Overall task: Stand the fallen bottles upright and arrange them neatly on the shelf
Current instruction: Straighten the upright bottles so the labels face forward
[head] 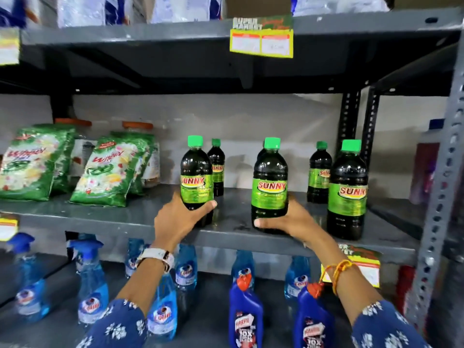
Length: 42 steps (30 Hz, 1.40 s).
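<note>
My left hand (pixel 179 221) wraps the lower part of a dark Sunny bottle (pixel 196 179) with a green cap, fingers curled behind it and thumb across the front; the bottle stands upright on the grey middle shelf (pixel 120 219), near its front edge. My right hand (pixel 288 218) grips the base of a second Sunny bottle (pixel 270 187) the same way, thumb in front, also upright at the shelf's front. At three o'clock from that one, a third bottle (pixel 347 192) stands untouched at the front edge. Two rear bottles stand upright further back: one (pixel 217 167) just behind the left-hand bottle, one (pixel 319 172) at ten o'clock from the third. At nine o'clock on the same shelf, green detergent pouches (pixel 105 172) lean backwards. At twelve o'clock, a yellow price tag (pixel 261 42) hangs from the upper shelf. At six o'clock, the lower shelf holds blue spray bottles (pixel 93 282) and dark blue cleaner bottles (pixel 244 312). I wear a watch (pixel 158 257) on my left wrist.
</note>
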Motion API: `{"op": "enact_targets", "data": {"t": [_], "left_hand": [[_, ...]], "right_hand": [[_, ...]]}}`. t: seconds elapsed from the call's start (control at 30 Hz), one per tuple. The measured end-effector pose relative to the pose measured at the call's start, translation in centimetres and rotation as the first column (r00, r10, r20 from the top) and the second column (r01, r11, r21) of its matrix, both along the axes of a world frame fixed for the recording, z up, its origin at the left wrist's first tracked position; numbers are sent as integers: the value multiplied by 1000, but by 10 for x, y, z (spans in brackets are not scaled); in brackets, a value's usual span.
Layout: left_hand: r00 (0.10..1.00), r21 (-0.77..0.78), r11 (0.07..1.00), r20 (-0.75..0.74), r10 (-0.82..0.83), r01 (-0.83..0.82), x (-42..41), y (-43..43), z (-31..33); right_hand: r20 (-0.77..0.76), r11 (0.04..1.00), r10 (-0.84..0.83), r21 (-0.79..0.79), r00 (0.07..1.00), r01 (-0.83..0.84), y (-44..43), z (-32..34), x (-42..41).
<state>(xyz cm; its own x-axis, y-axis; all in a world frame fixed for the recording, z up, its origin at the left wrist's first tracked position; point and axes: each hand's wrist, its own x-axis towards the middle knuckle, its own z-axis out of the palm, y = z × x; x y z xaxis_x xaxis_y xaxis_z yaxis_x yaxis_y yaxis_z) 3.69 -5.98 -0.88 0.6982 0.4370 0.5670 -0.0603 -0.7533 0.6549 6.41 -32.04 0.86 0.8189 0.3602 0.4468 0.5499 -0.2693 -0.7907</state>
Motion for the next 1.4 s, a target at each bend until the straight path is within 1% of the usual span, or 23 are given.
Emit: {"op": "enact_targets", "data": {"t": [0.17,0.47,0.57,0.83,0.93,0.97,1.0,1.03,1.07,1.1,1.13,1.17,1.2,1.23,1.27,1.3,1.33,1.4], "left_hand": [[997,49,998,71,31,-35,1,-1,-4],[995,74,997,95,28,-35,2,2,-6],[994,72,997,105,28,-36,2,1,-7],[995,92,995,103,16,-25,0,1,-6],[996,81,996,88,31,-38,-3,0,-6],[995,70,997,95,27,-34,-5,-1,-6],[994,49,999,109,10,-15,-7,0,-6],[990,10,1000,138,-24,22,-9,0,-5],[979,-37,997,196,-63,71,-11,0,-5],[951,-76,990,295,-92,119,-15,0,-7],[897,-78,984,428,-112,160,-19,-3,-7],[818,-42,981,560,-133,188,-24,-10,-8],[728,22,978,664,-168,206,-30,-20,-7],[655,90,967,720,-229,239,-32,-33,-5],[613,151,946,730,-303,288,-34,-47,-2],[603,190,915,702,-380,356,-33,-64,4],[615,199,884,654,-442,424,-31,-82,9],[684,143,858,544,-485,494,-23,-112,14]], "right_hand": [[65,993,-102,-49,993,105,1,-2,-1],[90,976,-187,-94,978,195,6,1,-11],[109,974,-193,-101,975,204,6,2,-15],[103,971,-200,-113,974,211,5,1,-13],[75,978,-170,-109,983,178,6,5,-20],[77,981,-178,-70,981,183,5,5,-25],[90,977,-211,4,973,212,2,3,-32],[136,965,-253,112,958,238,-3,2,-41],[223,943,-290,231,931,238,-10,2,-53],[337,917,-335,332,880,222,-19,4,-63],[450,885,-404,411,797,216,-33,8,-72],[521,845,-486,484,701,227,-48,14,-76],[542,802,-555,552,631,230,-65,21,-77],[519,762,-599,603,609,236,-81,30,-75],[466,736,-613,630,638,247,-92,37,-71],[395,730,-604,623,693,281,-101,41,-65],[316,745,-569,588,759,315,-105,42,-57],[152,787,-462,525,874,324,-109,33,-40]]}}
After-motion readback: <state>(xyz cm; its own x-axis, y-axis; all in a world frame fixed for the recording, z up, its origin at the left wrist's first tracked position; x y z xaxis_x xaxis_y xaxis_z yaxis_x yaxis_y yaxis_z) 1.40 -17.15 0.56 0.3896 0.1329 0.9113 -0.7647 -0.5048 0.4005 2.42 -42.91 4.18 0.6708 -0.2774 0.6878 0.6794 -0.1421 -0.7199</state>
